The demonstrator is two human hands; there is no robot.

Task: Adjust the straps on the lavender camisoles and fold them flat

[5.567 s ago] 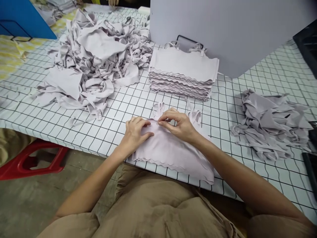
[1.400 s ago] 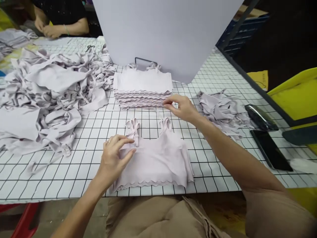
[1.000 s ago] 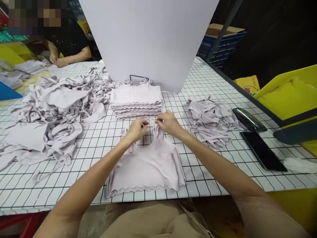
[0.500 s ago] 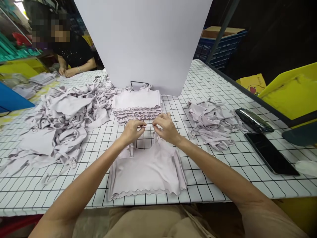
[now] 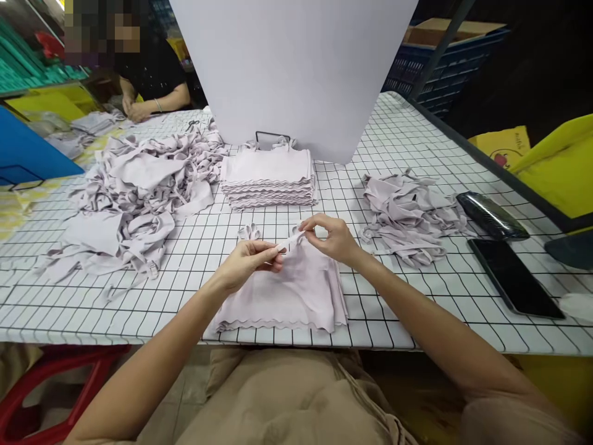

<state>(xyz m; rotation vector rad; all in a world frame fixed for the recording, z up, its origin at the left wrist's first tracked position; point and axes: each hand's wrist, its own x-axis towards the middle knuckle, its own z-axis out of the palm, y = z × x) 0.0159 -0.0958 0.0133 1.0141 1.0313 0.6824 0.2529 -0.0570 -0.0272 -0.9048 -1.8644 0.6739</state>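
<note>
In front of me lies a small stack of pale lilac camisole-like garments (image 5: 282,296) with wavy hems and thin straps. My left hand (image 5: 248,262) pinches one end of a garment strap (image 5: 293,239) above the stack. My right hand (image 5: 331,238) holds the other end between thumb and fingertips, so the strap stretches slantwise between them. Behind my hands stands a taller, neat stack of the same garments (image 5: 269,179). A loop of another strap (image 5: 249,232) sticks up beyond my left hand.
A tangled heap of garments (image 5: 148,179) spreads on the left, a smaller pile (image 5: 407,216) on the right. Near it lie a black phone (image 5: 514,278) and a dark glossy case (image 5: 492,215). A white panel (image 5: 296,74) rises behind the stack. Across the table sits a person (image 5: 152,74).
My left hand has turned and come lower, and a strap now stretches between my hands. My right hand has shifted slightly right. The view has tilted down and moved left.
</note>
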